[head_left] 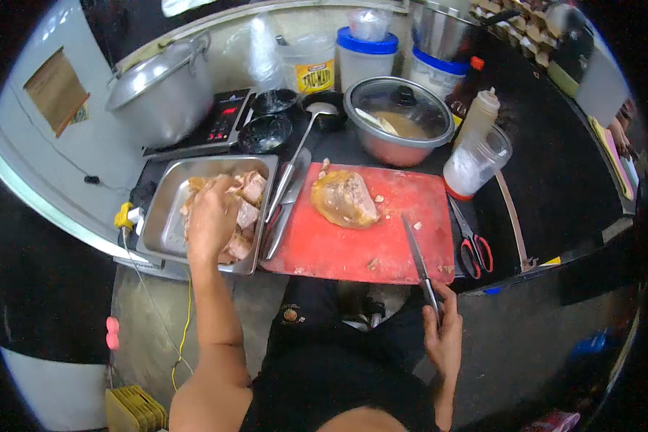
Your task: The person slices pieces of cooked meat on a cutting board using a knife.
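Left hand down at meat pieces in steel tray, left side; fingers curled, can't tell if gripping. Right hand wrapped round knife, near-right of red board. Large meat chunk on board's far middle.

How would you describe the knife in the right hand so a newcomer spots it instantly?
Find the big red cutting board. Just off its near right corner, the right hand holds the knife, its blade reaching out over the board and pointing away from the person. Unlike the red-and-black-handled scissors lying to its right, it has one slim blade.
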The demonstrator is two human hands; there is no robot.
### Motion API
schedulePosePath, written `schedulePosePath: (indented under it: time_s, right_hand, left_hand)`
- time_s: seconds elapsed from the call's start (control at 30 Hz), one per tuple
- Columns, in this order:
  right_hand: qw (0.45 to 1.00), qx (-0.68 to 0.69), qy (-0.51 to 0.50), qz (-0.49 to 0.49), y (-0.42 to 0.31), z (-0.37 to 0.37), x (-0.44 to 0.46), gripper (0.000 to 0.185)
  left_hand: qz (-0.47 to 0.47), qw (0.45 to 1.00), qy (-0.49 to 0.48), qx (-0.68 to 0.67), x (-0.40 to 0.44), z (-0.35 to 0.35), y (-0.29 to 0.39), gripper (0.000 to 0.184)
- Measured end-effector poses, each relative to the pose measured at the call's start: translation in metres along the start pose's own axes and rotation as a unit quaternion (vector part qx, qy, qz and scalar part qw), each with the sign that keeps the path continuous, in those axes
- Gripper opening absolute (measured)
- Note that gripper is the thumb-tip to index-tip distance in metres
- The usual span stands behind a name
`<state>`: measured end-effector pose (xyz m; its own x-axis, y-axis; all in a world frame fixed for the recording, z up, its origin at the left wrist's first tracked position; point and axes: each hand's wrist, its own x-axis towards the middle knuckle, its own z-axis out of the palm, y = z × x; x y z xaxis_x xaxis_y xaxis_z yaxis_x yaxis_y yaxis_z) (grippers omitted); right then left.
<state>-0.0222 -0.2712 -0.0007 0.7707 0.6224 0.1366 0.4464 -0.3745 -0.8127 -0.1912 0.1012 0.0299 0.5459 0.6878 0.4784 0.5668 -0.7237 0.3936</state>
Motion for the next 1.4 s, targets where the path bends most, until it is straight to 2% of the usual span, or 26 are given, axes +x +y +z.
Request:
schedulePosePath:
  time_s: [0.13, 0.23, 0.3, 0.37, 0.43, 0.57, 0.63, 0.73, 0.83, 0.87, 0.97, 1.07, 1.13, 1.23, 1.27, 1.37, 1.4]
  right_hand:
    - [0.999, 0.002, -0.035, 0.007, -0.013, 0.003, 0.007, 0.039]
    - [0.998, -0.018, -0.048, 0.041, -0.009, 0.005, 0.008, 0.039]
    - [0.998, -0.017, -0.046, 0.026, -0.007, 0.007, 0.009, 0.04]
    - [0.998, -0.023, -0.05, 0.031, -0.008, 0.007, 0.011, 0.04]
    - [0.996, -0.036, -0.056, 0.058, -0.009, 0.007, 0.012, 0.039]
    - [0.997, -0.054, -0.043, 0.042, 0.004, 0.008, 0.011, 0.039]
    - [0.995, -0.063, -0.044, 0.06, 0.008, 0.007, 0.014, 0.039]
    - [0.997, -0.068, -0.029, 0.014, 0.019, 0.006, 0.015, 0.04]
    - [0.995, -0.092, -0.031, 0.009, 0.024, 0.003, 0.016, 0.04]
    - [0.994, -0.1, -0.034, 0.014, 0.025, 0.002, 0.016, 0.039]
    - [0.994, -0.1, -0.03, 0.024, 0.026, -0.002, 0.017, 0.038]
    - [0.997, -0.081, -0.002, -0.006, 0.032, -0.003, 0.014, 0.041]
    - [0.998, -0.067, -0.007, 0.013, 0.03, -0.006, 0.013, 0.04]
    - [0.999, -0.047, -0.001, 0.022, 0.034, -0.007, 0.01, 0.039]
    - [0.999, -0.042, 0.003, 0.023, 0.036, -0.007, 0.008, 0.038]
    - [0.998, -0.043, 0.039, -0.009, 0.039, -0.009, 0.004, 0.038]
    - [0.999, -0.04, 0.033, 0.01, 0.038, -0.011, 0.002, 0.039]
  left_hand:
    - [-0.012, 1.0, -0.018, -0.013, -0.003, -0.005, 0.011, 0.027]
    - [-0.011, 0.996, -0.042, -0.077, -0.003, 0.01, 0.036, 0.029]
    - [0.034, 0.992, -0.071, -0.095, -0.005, 0.025, 0.052, 0.031]
    - [0.069, 0.983, -0.127, -0.112, -0.004, 0.044, 0.067, 0.041]
    - [0.053, 0.982, -0.124, -0.134, -0.004, 0.061, 0.09, 0.048]
    - [0.027, 0.982, -0.136, -0.131, 0.002, 0.09, 0.108, 0.061]
    - [0.021, 0.978, -0.176, -0.113, 0.009, 0.092, 0.113, 0.06]
    - [0.011, 0.973, -0.199, -0.115, 0.017, 0.112, 0.103, 0.068]
    - [0.059, 0.966, -0.2, -0.153, 0.026, 0.118, 0.098, 0.07]
    - [0.005, 0.95, -0.244, -0.196, 0.029, 0.114, 0.098, 0.068]
    - [0.098, 0.936, -0.281, -0.186, 0.044, 0.125, 0.076, 0.062]
    - [0.086, 0.91, -0.357, -0.193, 0.056, 0.12, 0.074, 0.055]
    - [0.094, 0.892, -0.394, -0.201, 0.062, 0.121, 0.071, 0.049]
    - [0.202, 0.867, -0.426, -0.16, 0.081, 0.116, 0.089, 0.046]
    - [0.152, 0.857, -0.478, -0.117, 0.09, 0.113, 0.106, 0.044]
    - [0.177, 0.904, -0.387, -0.046, 0.094, 0.139, 0.151, 0.04]
    - [0.217, 0.906, -0.364, 0.029, 0.09, 0.152, 0.161, 0.041]
